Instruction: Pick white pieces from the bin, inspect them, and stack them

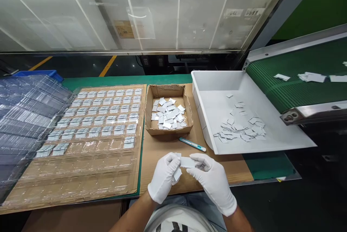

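Observation:
My left hand (165, 174), in a white glove, is closed on a few small white rectangular pieces (177, 174) that stick out past the fingers. Between both hands lies one flat white piece (187, 162); the thumb and fingers of my gloved right hand (213, 180) pinch its right end. Its left end touches my left fingertips. Just beyond the hands, a light-blue utility knife (192, 144) rests on the cardboard. Behind it stands a cardboard box (169, 130) with a loose heap of similar white pieces (169, 113).
Left, a clear compartment tray (103, 148) holds rows of stacked pieces; beyond it are piled clear trays (24, 116) and a blue bin (55, 75). Right, a white tub (208, 127) with scattered pieces sits below a green conveyor belt (284, 91). A translucent panel (162, 25) hangs overhead.

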